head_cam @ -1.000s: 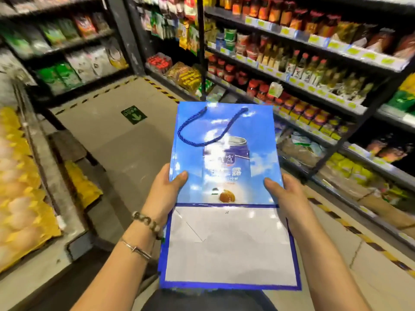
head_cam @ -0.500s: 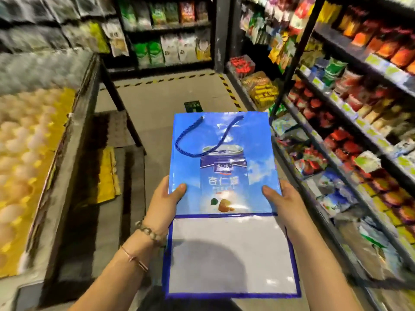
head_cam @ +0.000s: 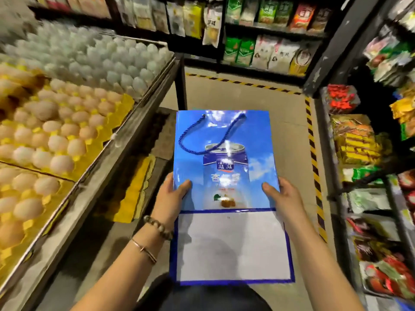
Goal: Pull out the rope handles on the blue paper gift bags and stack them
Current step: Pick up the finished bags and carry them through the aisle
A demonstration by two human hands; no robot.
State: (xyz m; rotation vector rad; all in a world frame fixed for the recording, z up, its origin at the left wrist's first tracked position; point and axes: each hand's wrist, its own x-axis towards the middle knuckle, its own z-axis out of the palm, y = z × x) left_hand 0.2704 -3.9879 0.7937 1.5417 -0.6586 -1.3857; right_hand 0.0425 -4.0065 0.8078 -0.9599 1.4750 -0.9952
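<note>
We hold the flat blue bag (head_cam: 224, 176) level, left hand (head_cam: 173, 198) and right hand (head_cam: 281, 198) clamped on opposite edges, so its rope handle (head_cam: 208, 135) lies exposed, probably for stacking.

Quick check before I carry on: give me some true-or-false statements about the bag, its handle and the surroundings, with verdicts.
1. Left hand and right hand both grip the blue gift bag by its side edges. True.
2. The rope handle lies on the bag's printed face. True.
3. The bag stands open on the floor. False: it is flat, held in the air.
4. The egg trays are on the person's right. False: they are on the left.
5. The bracelets are on the right wrist. False: the left wrist.
</note>
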